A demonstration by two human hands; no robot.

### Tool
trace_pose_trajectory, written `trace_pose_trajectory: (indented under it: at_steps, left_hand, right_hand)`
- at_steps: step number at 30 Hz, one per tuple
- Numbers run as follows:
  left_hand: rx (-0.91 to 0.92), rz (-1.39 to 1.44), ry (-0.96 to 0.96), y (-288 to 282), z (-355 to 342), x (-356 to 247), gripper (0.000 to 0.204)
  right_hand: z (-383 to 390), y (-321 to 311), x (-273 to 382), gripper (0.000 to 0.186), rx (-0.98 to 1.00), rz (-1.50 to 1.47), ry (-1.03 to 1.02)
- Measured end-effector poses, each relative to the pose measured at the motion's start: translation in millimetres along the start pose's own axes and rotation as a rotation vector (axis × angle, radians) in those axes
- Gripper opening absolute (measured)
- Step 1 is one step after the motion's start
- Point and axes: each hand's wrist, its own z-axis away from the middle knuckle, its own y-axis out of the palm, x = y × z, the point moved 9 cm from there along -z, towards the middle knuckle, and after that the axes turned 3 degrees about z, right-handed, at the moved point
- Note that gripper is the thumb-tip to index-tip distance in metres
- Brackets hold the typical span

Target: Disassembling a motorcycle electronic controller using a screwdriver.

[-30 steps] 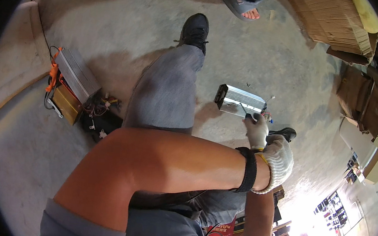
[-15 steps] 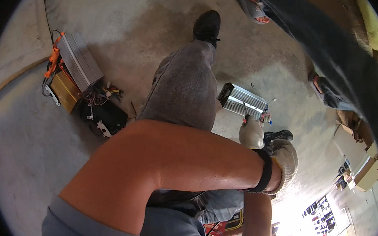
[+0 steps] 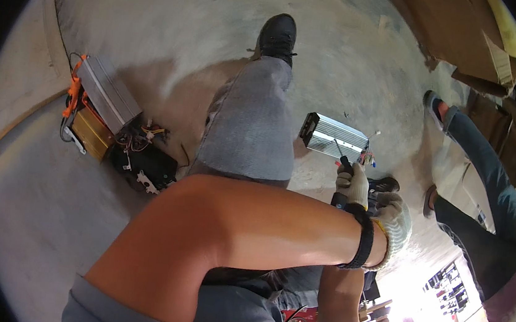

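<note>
1. Screwdriver (image 3: 340,158): my gloved right hand (image 3: 352,184) is closed round its dark handle, and the thin shaft runs up and away from the fingers to the ribbed silver metal box (image 3: 333,136).
2. I see the box on the concrete floor (image 3: 160,15), just beyond those fingers, long axis crosswise.
3. My left hand (image 3: 393,222), in a knit glove, sits beside; I cannot tell its grip.
4. Far to the left lie a grey module (image 3: 108,94) and wires.

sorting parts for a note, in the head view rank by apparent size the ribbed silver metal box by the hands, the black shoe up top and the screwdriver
1. ribbed silver metal box
2. black shoe, slightly smaller, also farther away, so unsure
3. screwdriver
</note>
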Motion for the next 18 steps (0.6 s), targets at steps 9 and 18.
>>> trace_pose_trajectory:
  at_steps: [9,18]
  left_hand:
    - [0.418,0.298,0.640,-39,-7,15,0.013]
    - [0.230,0.153,0.366,-4,-7,-5,0.009]
  right_hand:
    - [41,16,72,0.030,-0.206,1.188,-0.578]
    - [-11,9,-25,0.039,0.159,-0.565,0.203]
